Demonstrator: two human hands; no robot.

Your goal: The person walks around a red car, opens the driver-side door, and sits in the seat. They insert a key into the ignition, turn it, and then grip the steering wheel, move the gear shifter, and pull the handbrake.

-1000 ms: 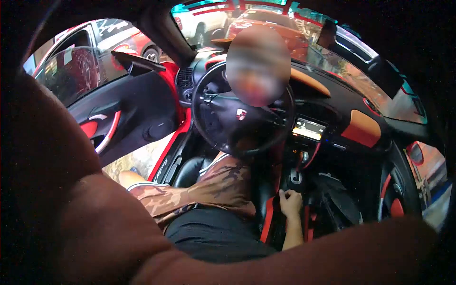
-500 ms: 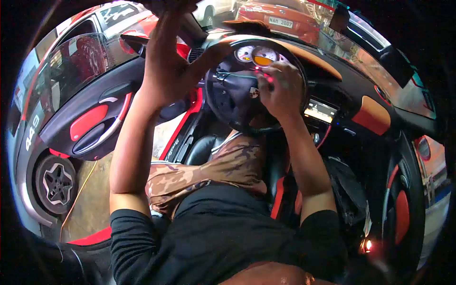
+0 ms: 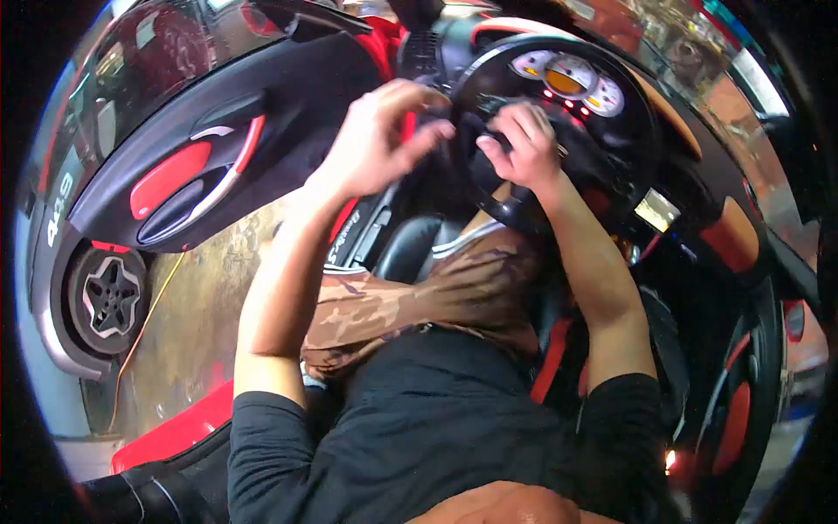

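My left hand (image 3: 388, 140) is raised left of the steering wheel (image 3: 644, 166). Its fingers curve forward with the thumb apart, and nothing shows between them. In front of the wheel's left part is my right hand (image 3: 524, 153), its fingers curled in; whatever they hold, if anything, cannot be made out. Behind the wheel rim, the gauge cluster (image 3: 567, 80) is lit, with small red lights below it. A small gap separates the two hands.
The open car door (image 3: 175, 183) stands at the left, above a wheel (image 3: 112, 297) and an orange cord (image 3: 148, 323) on the floor. To the right of the steering wheel is a lit screen (image 3: 656, 210). A black seat edge (image 3: 410, 246) lies below my hands.
The view has tilted down and turned. My left hand has lowered from its upright, spread pose and its fingers now curve. My right hand sits further left against the steering wheel.
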